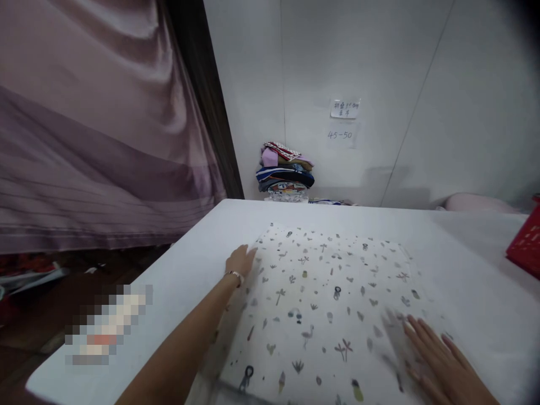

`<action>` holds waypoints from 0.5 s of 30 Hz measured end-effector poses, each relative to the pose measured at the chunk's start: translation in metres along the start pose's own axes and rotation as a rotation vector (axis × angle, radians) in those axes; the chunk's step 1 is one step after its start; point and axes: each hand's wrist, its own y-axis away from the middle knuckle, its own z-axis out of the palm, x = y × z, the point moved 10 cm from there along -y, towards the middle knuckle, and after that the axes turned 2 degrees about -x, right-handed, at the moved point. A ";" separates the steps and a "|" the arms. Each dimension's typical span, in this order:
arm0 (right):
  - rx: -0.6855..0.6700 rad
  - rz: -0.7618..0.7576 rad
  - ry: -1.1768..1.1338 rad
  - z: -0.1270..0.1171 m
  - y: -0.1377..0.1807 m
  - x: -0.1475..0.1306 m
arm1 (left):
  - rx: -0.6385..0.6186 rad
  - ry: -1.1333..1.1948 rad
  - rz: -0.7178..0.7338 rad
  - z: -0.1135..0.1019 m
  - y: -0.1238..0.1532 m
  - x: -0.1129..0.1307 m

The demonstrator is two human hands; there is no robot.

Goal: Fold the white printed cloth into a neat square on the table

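Right hand (439, 360), one: lay at 4 o'clock from the middle of the view, palm down and flat, fingers stretched out side by side, over the right part of the cloth; blurred, so firm contact could not be told. Left hand (242, 263), one: at 7 o'clock, fingers together at the cloth's left edge; whether they pinched it could not be told. Bracelet (235, 275), one: around the left wrist. Cloth (316, 304), one: white, printed with small plants and birds, spread at 5 o'clock. Table (202, 239), one: white, beneath the cloth. Blurred-out item (112, 326), one: 8 o'clock, unidentifiable. Folded fabrics (287, 174), one pile: 1 o'clock, beyond the table. Paper notes (345, 109), two: 2 o'clock, on the wall (379, 67). Red object (525, 242), one: 3 o'clock. Curtain (84, 140), one: pink, between 9 and 10 o'clock.
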 end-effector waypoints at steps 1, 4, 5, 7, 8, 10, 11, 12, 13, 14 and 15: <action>-0.011 0.022 0.003 0.000 -0.020 0.007 | -0.008 0.018 -0.005 0.000 -0.016 0.010; -0.016 0.094 0.012 0.006 -0.086 0.035 | -0.038 0.038 -0.052 0.006 -0.061 0.033; -0.029 0.122 0.016 0.012 -0.106 0.045 | -0.048 0.043 -0.067 0.009 -0.074 0.039; -0.078 0.180 0.034 0.029 -0.139 0.066 | -0.064 0.049 -0.085 0.016 -0.095 0.049; -0.101 0.254 0.051 0.037 -0.149 0.079 | -0.067 0.051 -0.089 0.019 -0.103 0.052; -0.168 0.386 0.068 0.053 -0.159 0.102 | -0.075 0.054 -0.094 0.024 -0.119 0.058; -0.193 0.438 0.071 0.059 -0.160 0.110 | -0.085 0.056 -0.097 0.027 -0.127 0.060; -0.216 0.463 0.067 0.064 -0.161 0.115 | -0.099 0.057 -0.101 0.029 -0.134 0.061; -0.229 0.471 0.057 0.067 -0.162 0.119 | -0.113 0.059 -0.104 0.032 -0.142 0.062; -0.229 0.472 0.043 0.068 -0.163 0.123 | -0.127 0.062 -0.104 0.034 -0.149 0.063; -0.214 0.473 0.033 0.067 -0.164 0.127 | -0.135 0.065 -0.101 0.036 -0.157 0.064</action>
